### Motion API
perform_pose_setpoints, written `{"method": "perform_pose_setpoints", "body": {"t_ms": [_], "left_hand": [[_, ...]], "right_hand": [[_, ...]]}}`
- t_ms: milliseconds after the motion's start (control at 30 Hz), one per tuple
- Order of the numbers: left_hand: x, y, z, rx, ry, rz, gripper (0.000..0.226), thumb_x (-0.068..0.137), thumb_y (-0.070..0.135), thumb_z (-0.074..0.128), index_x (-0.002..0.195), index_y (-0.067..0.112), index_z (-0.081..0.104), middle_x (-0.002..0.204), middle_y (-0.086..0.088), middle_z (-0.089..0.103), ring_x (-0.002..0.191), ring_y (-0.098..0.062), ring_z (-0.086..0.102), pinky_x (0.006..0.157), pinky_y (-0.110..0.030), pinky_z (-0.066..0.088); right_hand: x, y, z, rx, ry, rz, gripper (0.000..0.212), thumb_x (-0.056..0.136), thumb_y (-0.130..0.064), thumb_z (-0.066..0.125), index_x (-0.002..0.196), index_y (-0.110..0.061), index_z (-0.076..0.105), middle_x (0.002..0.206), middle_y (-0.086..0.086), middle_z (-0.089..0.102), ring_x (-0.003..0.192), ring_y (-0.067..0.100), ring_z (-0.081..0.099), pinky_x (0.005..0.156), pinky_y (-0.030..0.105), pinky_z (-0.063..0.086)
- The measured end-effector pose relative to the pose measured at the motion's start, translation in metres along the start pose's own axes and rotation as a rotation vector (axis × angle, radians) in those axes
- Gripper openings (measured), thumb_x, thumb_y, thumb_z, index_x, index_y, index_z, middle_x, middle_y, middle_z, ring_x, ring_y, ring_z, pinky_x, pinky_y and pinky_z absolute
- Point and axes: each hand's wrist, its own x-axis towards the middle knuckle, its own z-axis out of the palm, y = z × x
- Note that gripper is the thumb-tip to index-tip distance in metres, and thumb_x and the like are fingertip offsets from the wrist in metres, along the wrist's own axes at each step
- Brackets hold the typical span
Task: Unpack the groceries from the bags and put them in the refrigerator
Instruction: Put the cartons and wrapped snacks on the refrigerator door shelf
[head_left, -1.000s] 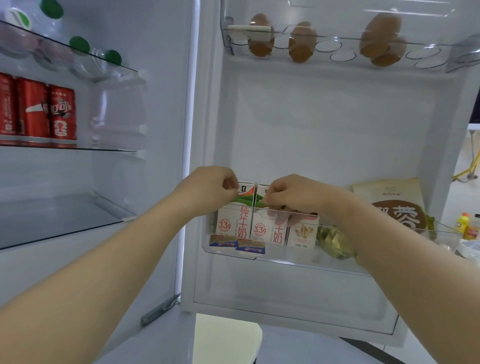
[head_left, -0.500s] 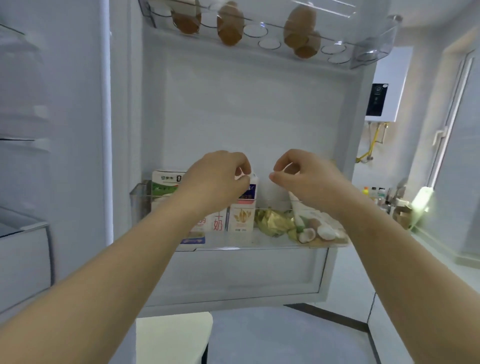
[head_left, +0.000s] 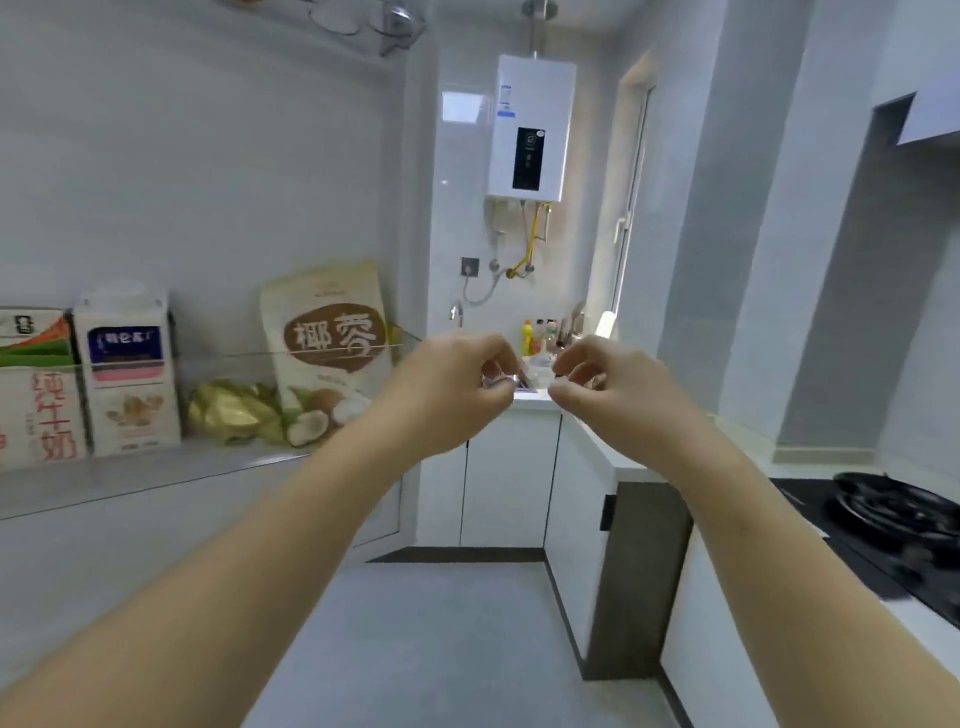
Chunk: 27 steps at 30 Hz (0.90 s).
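Hovering just right of the door shelf (head_left: 156, 480), the left hand (head_left: 447, 389) and right hand (head_left: 615, 392) hold nothing; the fingers of each are loosely curled, thumb near forefinger, clamped on nothing. Inside the door shelf, drink cartons (head_left: 127, 374) stand upright side by side at its left, where its clear rail should stop them tipping. The coconut pouch (head_left: 327, 343) leans at its right end, a yellow-green packet (head_left: 228, 410) between. No grocery bag shows; the hands seem free to fetch more.
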Motion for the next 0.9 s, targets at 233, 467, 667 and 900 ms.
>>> {"method": "perform_pose_setpoints", "body": {"t_ms": [233,467,667,900], "left_hand": [[0.032,0.07,0.131,-0.103,-0.165,0.086,0.021,0.092,0.025,0.053,0.112,0.022,0.06,0.103,0.009,0.052,0.093,-0.007,0.047,0.079,-0.02,0.042],[0.05,0.15,0.249,-0.128,-0.319,0.234,0.024,0.094,0.025,0.049,0.116,0.022,0.059,0.113,0.004,0.056,0.1,-0.013,0.051,0.083,-0.024,0.046],[0.063,0.222,0.349,-0.171,-0.459,0.4,0.026,0.094,0.029,0.048,0.119,0.026,0.055,0.119,0.007,0.055,0.11,-0.012,0.047,0.09,-0.029,0.047],[0.091,0.303,0.451,-0.269,-0.532,0.618,0.027,0.094,0.029,0.046,0.119,0.024,0.055,0.117,0.005,0.055,0.112,-0.017,0.045,0.087,-0.03,0.045]], "right_hand": [[-0.045,0.129,-0.045,-0.095,0.006,0.258,0.022,0.089,-0.03,0.054,0.111,-0.026,0.055,0.109,-0.004,0.055,0.096,0.012,0.053,0.073,0.025,0.044],[-0.107,0.238,-0.089,-0.217,0.03,0.512,0.025,0.089,-0.028,0.051,0.114,-0.026,0.053,0.113,-0.004,0.049,0.093,0.012,0.051,0.075,0.028,0.044],[-0.16,0.313,-0.128,-0.299,0.076,0.77,0.025,0.089,-0.028,0.05,0.113,-0.027,0.052,0.114,-0.007,0.047,0.092,0.014,0.054,0.074,0.031,0.047],[-0.193,0.4,-0.17,-0.41,0.167,0.97,0.023,0.087,-0.03,0.051,0.11,-0.027,0.053,0.111,-0.006,0.047,0.098,0.014,0.051,0.082,0.035,0.048]]}}
